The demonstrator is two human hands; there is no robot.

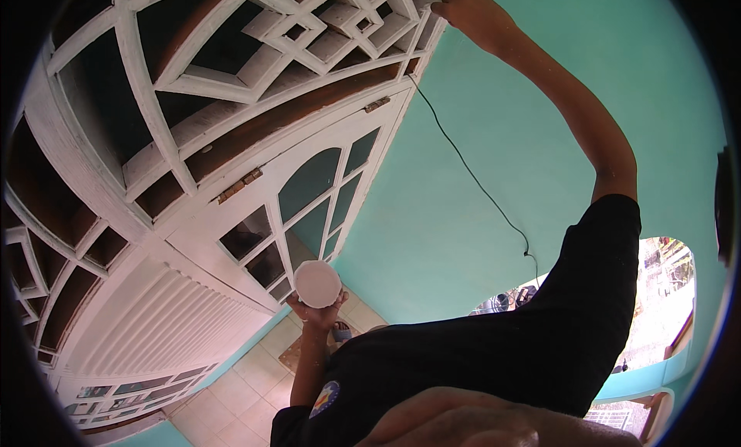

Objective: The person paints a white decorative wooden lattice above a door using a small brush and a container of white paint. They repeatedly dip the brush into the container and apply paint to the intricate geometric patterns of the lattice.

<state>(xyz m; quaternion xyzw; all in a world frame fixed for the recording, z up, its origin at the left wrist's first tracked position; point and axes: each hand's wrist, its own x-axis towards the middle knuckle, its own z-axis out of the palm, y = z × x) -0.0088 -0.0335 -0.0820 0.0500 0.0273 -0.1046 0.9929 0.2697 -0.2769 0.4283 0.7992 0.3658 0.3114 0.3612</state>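
Observation:
Low in front of me, my left hand is wrapped round a round, whitish tub, its pale round top facing up. Whether that top is a lid or the contents cannot be told. My right arm stretches high to the upper right, where my right hand is at the edge of the white wooden lattice beside the green wall. Its fingers are curled together at the frame, and anything in them is too small or hidden to make out.
Below the lattice are white double doors with glass panes and metal hinges. A black cable hangs down the turquoise wall. Pale tiles cover the floor. At the right is a bright wall opening.

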